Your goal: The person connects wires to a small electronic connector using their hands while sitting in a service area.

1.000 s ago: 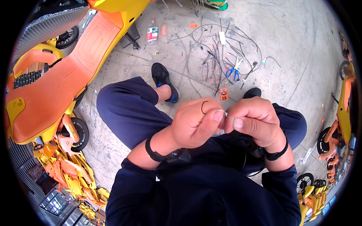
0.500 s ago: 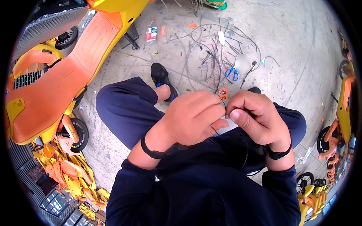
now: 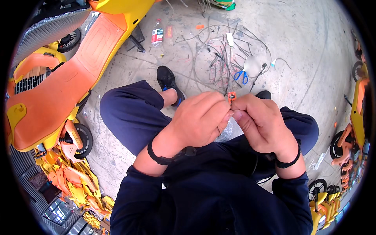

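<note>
My left hand [image 3: 200,118] and my right hand [image 3: 259,124] meet in front of my lap, thumbs and forefingers pinched tip to tip. A short dark stretch of thin black wire [image 3: 231,105] shows between the fingertips; the rest is hidden by my fingers. Just beyond them on the floor is a small orange piece [image 3: 232,95] with a black part on it. Farther off lies a loose tangle of black and reddish cables [image 3: 221,64], with blue-handled scissors [image 3: 241,77] at its right side. A white tag-like strip [image 3: 230,39] rests among the cables.
A plastic bottle with a red and white label [image 3: 157,35] lies on the floor at the far left. An orange and yellow scooter body [image 3: 70,82] takes up the left side. Yellow-orange panels [image 3: 74,180] are heaped behind it. More scooters [image 3: 358,113] line the right.
My right hand has come closer to my left, and their fingertips now touch. The wire that showed between and below the hands is mostly covered.
</note>
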